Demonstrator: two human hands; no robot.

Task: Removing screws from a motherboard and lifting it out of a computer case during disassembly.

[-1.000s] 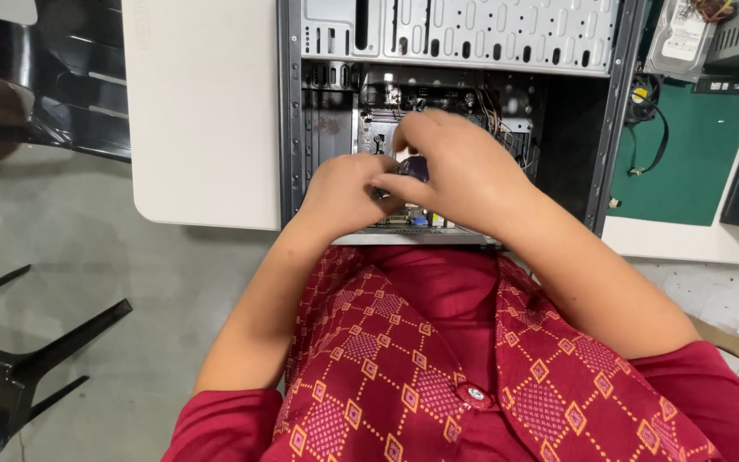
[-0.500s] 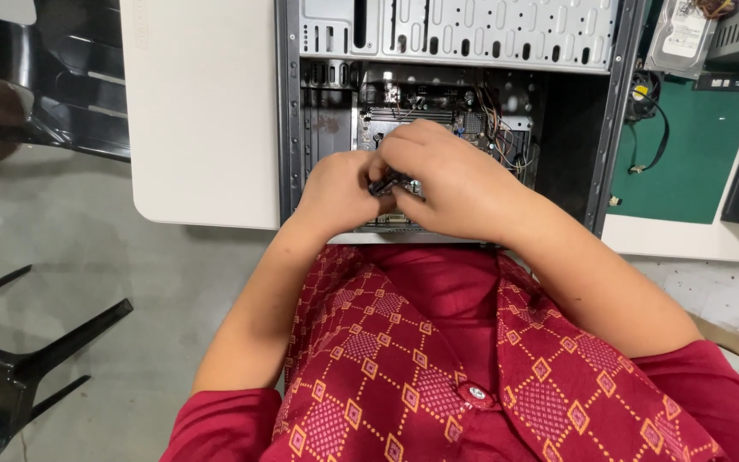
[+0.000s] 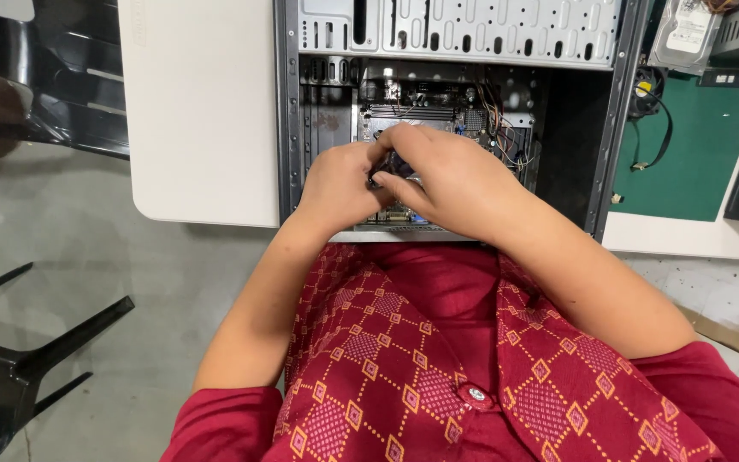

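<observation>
Both hands, the left hand and the right hand, are closed together around a small dark part over the green board inside the open computer case. The part looks not yet set down. The case lies on the white bench with wires inside.

The shirt is deep red with an orange diamond lattice, plain red down the middle. The open computer case is grey metal, lying on a white table beside a green mat. The floor is dull grey, the chair legs black.
</observation>
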